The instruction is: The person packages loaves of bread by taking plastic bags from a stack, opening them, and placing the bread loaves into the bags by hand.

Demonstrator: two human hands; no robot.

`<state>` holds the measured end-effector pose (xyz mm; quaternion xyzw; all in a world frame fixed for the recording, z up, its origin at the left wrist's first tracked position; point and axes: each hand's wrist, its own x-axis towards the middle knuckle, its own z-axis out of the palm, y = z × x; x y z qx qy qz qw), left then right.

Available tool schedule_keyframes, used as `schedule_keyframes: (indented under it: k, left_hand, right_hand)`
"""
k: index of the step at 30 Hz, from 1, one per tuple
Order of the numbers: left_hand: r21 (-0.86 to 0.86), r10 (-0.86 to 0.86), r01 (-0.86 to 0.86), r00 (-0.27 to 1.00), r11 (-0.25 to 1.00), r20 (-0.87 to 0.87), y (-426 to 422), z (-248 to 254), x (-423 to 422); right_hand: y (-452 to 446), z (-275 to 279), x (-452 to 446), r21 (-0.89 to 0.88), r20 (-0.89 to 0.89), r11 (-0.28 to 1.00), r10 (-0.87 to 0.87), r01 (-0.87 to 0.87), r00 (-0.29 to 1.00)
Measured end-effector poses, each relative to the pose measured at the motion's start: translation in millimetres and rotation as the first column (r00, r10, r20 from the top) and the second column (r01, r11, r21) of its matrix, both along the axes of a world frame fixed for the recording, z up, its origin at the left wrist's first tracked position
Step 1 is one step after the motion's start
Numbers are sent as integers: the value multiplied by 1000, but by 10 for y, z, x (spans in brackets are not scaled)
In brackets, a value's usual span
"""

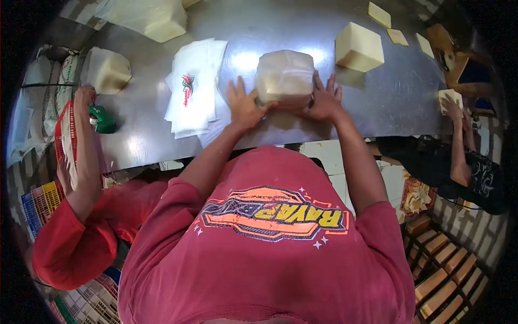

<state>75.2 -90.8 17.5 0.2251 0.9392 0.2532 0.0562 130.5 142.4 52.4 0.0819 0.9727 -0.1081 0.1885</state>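
A block-shaped loaf of bread in a clear plastic bag (pixel 285 75) sits on the metal table in front of me. My left hand (pixel 245 107) is at its near left corner, fingers spread and pointing away from me, thumb against the bag. On the other side, my right hand (pixel 325 101) rests along the loaf's near right corner with fingers stretched apart. The thumb sides of both hands touch the wrapped loaf, and its underside is hidden. Left of my left hand lies a stack of white printed plastic bags (pixel 194 89).
An unwrapped loaf (pixel 360 47) and several bread slices (pixel 397 37) lie right. Bagged loaves (pixel 109 70) stand left, near a co-worker's hand (pixel 85 97) and a green tape dispenser (pixel 102 120). Another person's hand (pixel 452 108) holds bread far right. Loaves fill a rack (pixel 448 264).
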Motion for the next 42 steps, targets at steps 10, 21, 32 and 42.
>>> schedule_keyframes:
  k: [10,21,32,42]
  left_hand:
    - [89,-208,265,890,960,-405,560,868,200]
    - [674,-117,-716,664,181,738,-246,734,-443]
    - [168,216,-273,932,947,292,-371,1039,-267]
    - [328,543,-669,738,667,401,-1656,2025,-1016]
  right_hand:
    - [-36,-332,-2,-900,402,-136,-627,414,668]
    - [-882,538,-587,-954,250,-42,-657,297,711]
    - [-643,688,-123,-584,-448,767,-577,266,683]
    - [-1599,1935,-1700,-838,-441,506,-404,-206,802]
